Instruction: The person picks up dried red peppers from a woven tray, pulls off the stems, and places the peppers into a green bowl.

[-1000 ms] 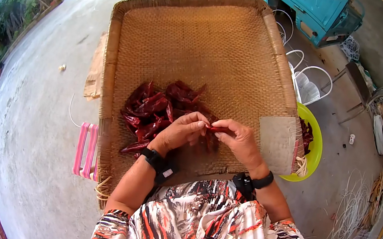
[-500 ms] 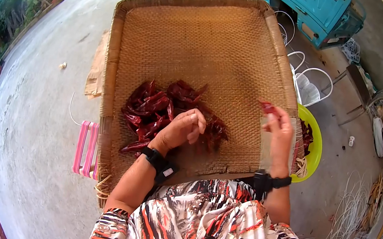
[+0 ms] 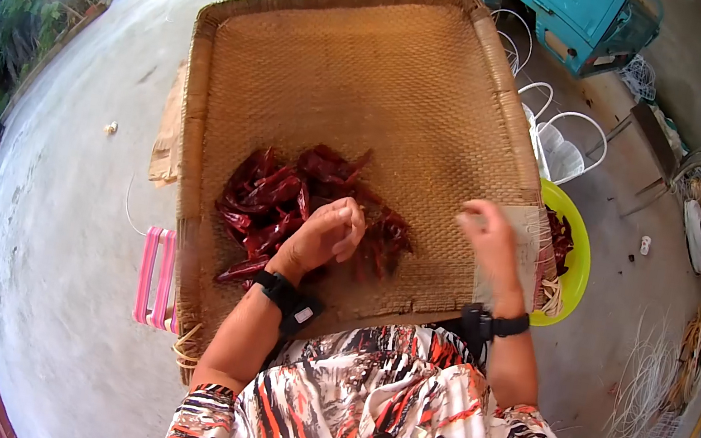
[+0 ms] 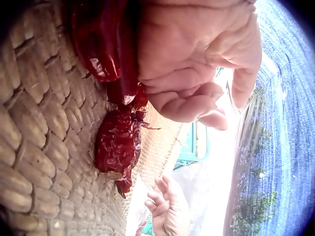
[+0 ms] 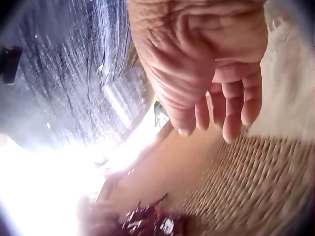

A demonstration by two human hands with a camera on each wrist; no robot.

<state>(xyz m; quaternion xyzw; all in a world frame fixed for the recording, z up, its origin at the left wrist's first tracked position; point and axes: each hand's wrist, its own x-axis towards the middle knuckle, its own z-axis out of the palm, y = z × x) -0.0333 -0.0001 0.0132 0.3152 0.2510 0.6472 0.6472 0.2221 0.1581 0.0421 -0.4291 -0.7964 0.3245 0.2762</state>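
Observation:
A pile of dried red chilies (image 3: 258,195) lies on a large woven tray (image 3: 346,72), toward its near left side. Over the pile's right edge is my left hand (image 3: 324,238), its fingers loosely bent with nothing between them; in the left wrist view, wrinkled chilies (image 4: 117,142) lie right beside it. My right hand (image 3: 495,246) is above the tray's right side, over a flat grey patch (image 3: 518,232). The right wrist view shows its fingers relaxed and holding nothing. A yellow-green basin (image 3: 577,282) with more dried chilies (image 3: 559,243) stands beyond the tray's right rim.
White baskets with looped handles (image 3: 563,152) stand right of the tray, near a chair (image 3: 656,144). A teal cargo vehicle (image 3: 557,13) is parked behind. A pink-striped stool (image 3: 158,276) and flat cardboard (image 3: 170,131) are on the left. Loose white strands (image 3: 639,393) lie on the right floor.
Both hands were together at one chili; the right hand then carried it rightward and now holds nothing, having shifted slightly toward me. The left hand stayed by the pile and let the chili go.

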